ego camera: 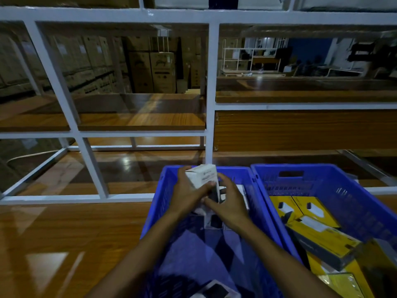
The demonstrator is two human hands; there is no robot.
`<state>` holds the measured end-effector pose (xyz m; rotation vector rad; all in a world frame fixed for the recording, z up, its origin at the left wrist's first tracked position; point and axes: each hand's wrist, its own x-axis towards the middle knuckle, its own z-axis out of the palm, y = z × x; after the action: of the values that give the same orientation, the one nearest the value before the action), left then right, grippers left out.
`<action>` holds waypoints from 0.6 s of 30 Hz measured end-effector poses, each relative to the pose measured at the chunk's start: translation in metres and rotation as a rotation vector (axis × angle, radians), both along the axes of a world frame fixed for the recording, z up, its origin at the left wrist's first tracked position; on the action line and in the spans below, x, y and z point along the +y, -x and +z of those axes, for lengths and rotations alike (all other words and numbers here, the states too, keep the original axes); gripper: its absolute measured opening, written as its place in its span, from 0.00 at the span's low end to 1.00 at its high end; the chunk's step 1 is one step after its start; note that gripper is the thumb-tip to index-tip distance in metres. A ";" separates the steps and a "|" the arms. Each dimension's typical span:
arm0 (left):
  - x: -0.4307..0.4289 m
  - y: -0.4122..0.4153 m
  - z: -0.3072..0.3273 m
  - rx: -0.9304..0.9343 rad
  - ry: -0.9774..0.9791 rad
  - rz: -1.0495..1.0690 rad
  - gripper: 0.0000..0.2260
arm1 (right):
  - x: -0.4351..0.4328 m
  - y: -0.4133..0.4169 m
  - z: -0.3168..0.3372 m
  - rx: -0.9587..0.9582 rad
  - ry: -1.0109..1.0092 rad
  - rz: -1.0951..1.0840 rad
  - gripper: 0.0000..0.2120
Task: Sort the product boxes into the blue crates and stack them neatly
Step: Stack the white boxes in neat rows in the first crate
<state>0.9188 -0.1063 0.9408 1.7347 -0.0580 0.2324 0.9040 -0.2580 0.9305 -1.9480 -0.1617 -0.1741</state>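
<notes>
Two blue crates stand side by side on a wooden counter. Over the left crate (159, 203) my left hand (186, 196) grips a white product box (202, 175), tilted, at the crate's far end. My right hand (231, 203) rests on other white and black boxes (212, 222) lying in that crate, its fingers touching the held box's lower edge. Whether it grips anything is unclear. The right crate (322, 179) holds several yellow boxes (318, 231) with white chargers pictured, some lying askew.
The glossy wooden counter (64, 244) spreads to the left of the crates. A white metal frame with glass panes (211, 93) rises just behind them. Cardboard cartons (150, 72) are stacked in the dim room beyond.
</notes>
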 end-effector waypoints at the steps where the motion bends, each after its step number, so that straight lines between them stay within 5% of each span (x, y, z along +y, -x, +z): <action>1: 0.005 -0.004 -0.002 0.026 -0.035 0.038 0.32 | 0.003 0.002 0.000 0.018 0.004 0.040 0.37; 4: 0.018 -0.018 -0.008 0.112 -0.052 0.087 0.25 | 0.008 -0.001 -0.004 0.045 0.048 0.096 0.40; 9: 0.038 -0.023 -0.003 0.327 -0.089 -0.143 0.12 | 0.014 -0.014 -0.012 0.047 0.102 0.194 0.43; 14: 0.050 -0.029 -0.013 0.524 0.080 -0.224 0.29 | 0.022 -0.033 -0.020 -0.069 0.351 0.189 0.31; 18: 0.047 -0.042 -0.029 0.572 -0.071 -0.168 0.30 | 0.028 -0.037 -0.035 -0.188 0.563 0.133 0.26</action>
<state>0.9612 -0.0591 0.9118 1.7976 0.2077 -0.3955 0.9407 -0.2302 0.8957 -2.4679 -0.5073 -0.2425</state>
